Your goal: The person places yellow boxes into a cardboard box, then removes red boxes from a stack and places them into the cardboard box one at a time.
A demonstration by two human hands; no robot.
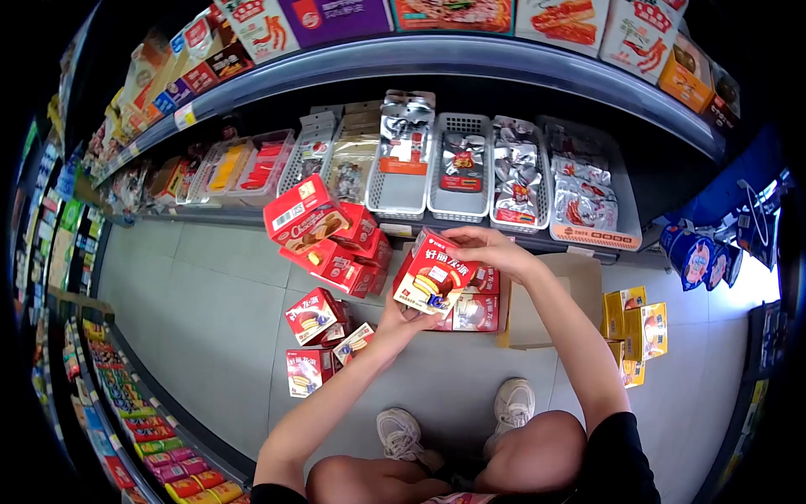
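A red and cream snack box [435,273] is held up between my two hands, its printed front facing me. My left hand [405,321] grips it from below at the lower edge. My right hand [487,250] holds its upper right side, fingers over the top corner. Beneath and behind it, similar red boxes [477,312] lie in an open cardboard carton [550,302], partly hidden by the held box and my right forearm. Left of my hands stand a stack of larger red boxes [323,235] and several small red and cream boxes [309,371] on the floor.
Ahead, a low shelf carries white baskets [403,195] of silver packets, with boxed goods on the shelf above. Yellow boxes [645,330] stand on the floor at right. Blue tubs [697,256] hang beyond them. A snack rack [155,428] runs along the left.
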